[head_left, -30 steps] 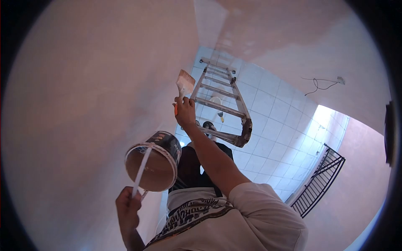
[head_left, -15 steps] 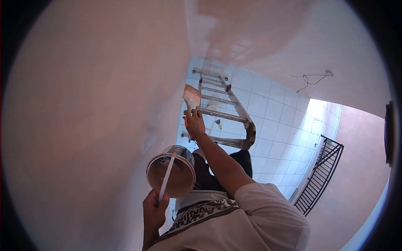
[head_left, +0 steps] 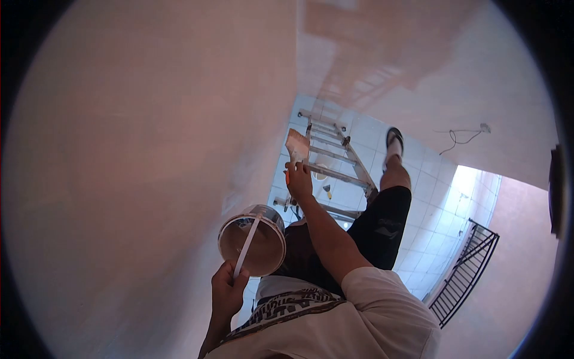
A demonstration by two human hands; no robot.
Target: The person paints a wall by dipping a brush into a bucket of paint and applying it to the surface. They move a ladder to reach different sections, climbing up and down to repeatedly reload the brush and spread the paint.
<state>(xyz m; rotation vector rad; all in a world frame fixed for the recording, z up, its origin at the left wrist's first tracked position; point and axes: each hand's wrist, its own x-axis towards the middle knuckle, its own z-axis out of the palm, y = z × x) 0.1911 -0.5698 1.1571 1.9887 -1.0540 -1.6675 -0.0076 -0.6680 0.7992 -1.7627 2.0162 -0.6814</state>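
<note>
Paintbrush (head_left: 297, 145): gripped by its handle in the right hand (head_left: 298, 181), bristles raised and just beside the pink wall (head_left: 149, 149), arm stretched out to reach it.
Paint bucket (head_left: 252, 241): hung by its white bail from the closed left hand (head_left: 227, 294), kept level and close to the body so the brown paint stays in and within the brush's reach.
Ladder (head_left: 338, 170): stands below on the tiled floor (head_left: 418, 197); one leg is lifted out sideways.
Railing (head_left: 469, 269): at the right, well apart.
</note>
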